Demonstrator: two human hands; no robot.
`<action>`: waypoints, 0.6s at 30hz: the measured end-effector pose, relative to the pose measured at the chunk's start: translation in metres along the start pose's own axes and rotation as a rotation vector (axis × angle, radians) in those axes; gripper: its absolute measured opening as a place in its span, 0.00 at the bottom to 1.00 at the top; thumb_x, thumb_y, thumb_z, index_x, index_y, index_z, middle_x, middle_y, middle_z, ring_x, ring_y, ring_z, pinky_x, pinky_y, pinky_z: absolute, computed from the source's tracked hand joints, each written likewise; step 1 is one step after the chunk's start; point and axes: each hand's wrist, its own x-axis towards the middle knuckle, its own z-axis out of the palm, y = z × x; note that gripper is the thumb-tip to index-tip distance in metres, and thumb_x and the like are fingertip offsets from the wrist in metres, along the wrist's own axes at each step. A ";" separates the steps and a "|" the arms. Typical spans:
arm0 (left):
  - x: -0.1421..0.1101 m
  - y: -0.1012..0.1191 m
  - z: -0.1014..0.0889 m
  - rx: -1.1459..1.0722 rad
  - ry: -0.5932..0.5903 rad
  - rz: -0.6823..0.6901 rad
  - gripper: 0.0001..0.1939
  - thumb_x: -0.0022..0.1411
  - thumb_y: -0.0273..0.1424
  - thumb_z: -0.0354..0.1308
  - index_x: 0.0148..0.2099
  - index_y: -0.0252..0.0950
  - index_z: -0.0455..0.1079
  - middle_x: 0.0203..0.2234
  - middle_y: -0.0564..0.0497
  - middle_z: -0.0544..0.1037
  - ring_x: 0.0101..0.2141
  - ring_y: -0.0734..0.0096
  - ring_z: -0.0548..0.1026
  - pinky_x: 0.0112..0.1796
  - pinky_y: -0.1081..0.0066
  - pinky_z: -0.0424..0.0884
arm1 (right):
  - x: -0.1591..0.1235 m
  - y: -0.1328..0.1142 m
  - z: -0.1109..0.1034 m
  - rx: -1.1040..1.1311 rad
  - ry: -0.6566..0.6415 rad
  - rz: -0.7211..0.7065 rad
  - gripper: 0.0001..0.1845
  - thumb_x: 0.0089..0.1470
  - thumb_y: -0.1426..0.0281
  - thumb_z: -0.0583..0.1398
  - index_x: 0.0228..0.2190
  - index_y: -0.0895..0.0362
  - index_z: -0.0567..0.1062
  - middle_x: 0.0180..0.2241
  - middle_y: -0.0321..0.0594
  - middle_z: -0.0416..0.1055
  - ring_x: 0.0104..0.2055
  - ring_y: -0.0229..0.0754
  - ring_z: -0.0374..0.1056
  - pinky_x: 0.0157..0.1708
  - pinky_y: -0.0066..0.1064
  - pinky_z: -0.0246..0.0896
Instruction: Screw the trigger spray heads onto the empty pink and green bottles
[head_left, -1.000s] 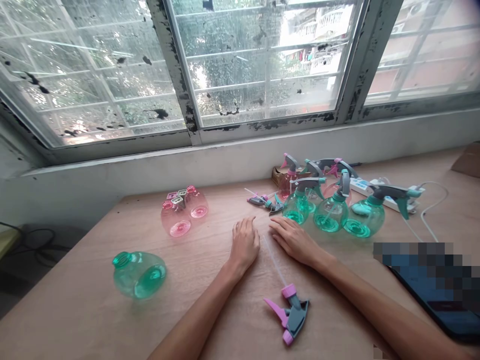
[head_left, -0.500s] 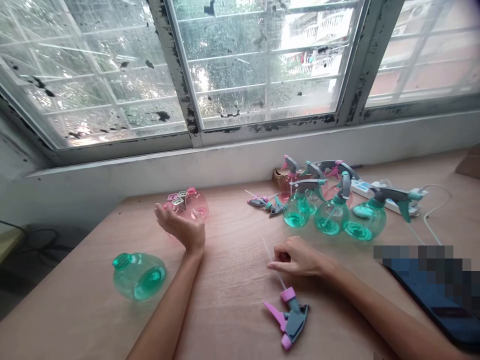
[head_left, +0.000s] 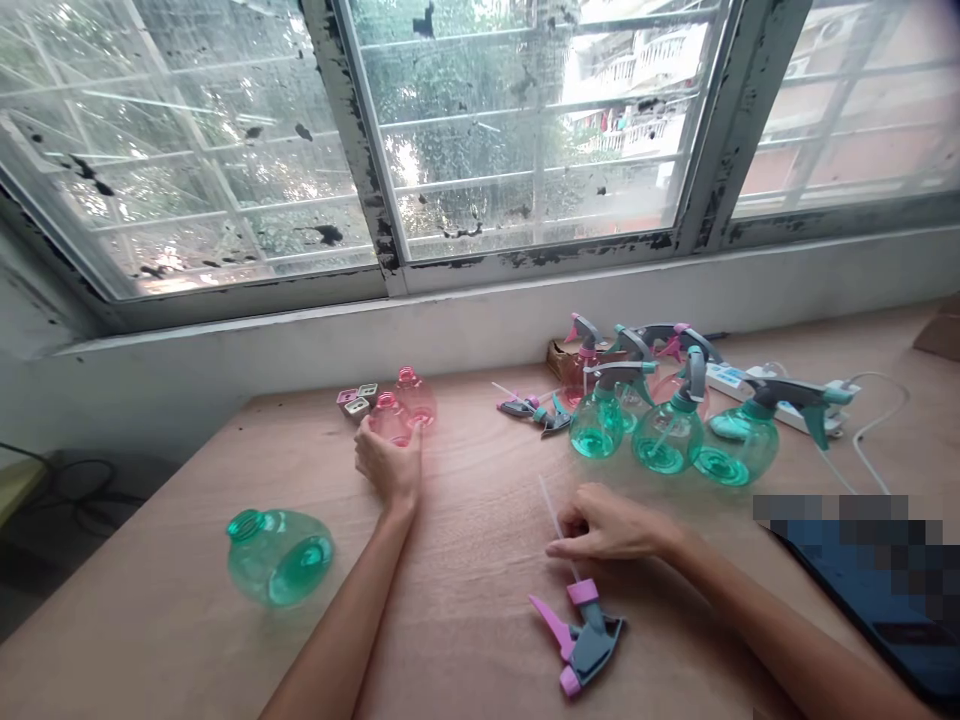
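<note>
My left hand is closed around a pink bottle on the wooden table; a second pink bottle lies just behind it. My right hand pinches the clear dip tube of a pink and grey spray trigger, which lies on the table near the front. A green bottle without a top lies on its side to the left.
Several green and pink spray bottles with triggers stand at the back right beside a white power strip and its cord. Loose triggers and small caps lie near the wall. A dark tablet sits at the right edge.
My left hand went left from the table's middle and closed on a pink bottle. My right hand drew back and pinched the trigger's dip tube.
</note>
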 end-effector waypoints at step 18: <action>-0.013 0.004 0.017 -0.388 -0.685 0.389 0.46 0.50 0.43 0.71 0.65 0.38 0.53 0.53 0.37 0.75 0.49 0.55 0.78 0.51 0.53 0.71 | 0.009 -0.011 0.023 -0.219 0.379 -0.169 0.44 0.50 0.44 0.64 0.61 0.53 0.62 0.60 0.53 0.64 0.53 0.55 0.69 0.48 0.41 0.67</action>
